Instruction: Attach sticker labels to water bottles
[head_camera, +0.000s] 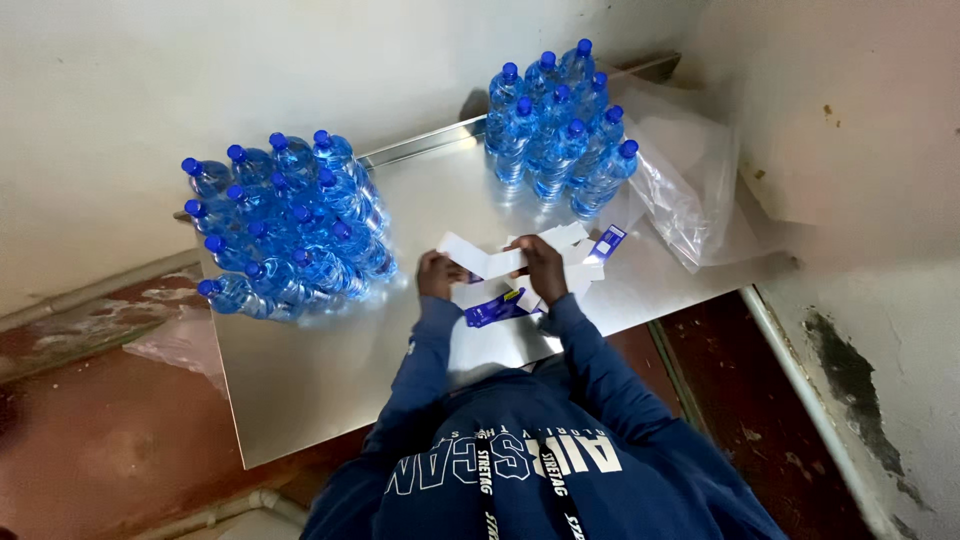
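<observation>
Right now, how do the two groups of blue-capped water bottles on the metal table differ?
The left bottle group is larger, with more bottles, and sits at the table's left edge. The far bottle group is smaller and stands by the wall, next to crumpled clear plastic wrap. The left group lies nearer the person's left hand; the far group lies beyond the right hand. Both hold upright clear bottles with blue caps.

Both hands, left hand (436, 274) and right hand (541, 262), grip a white label strip (484, 259) over the steel table (330, 360).
</observation>
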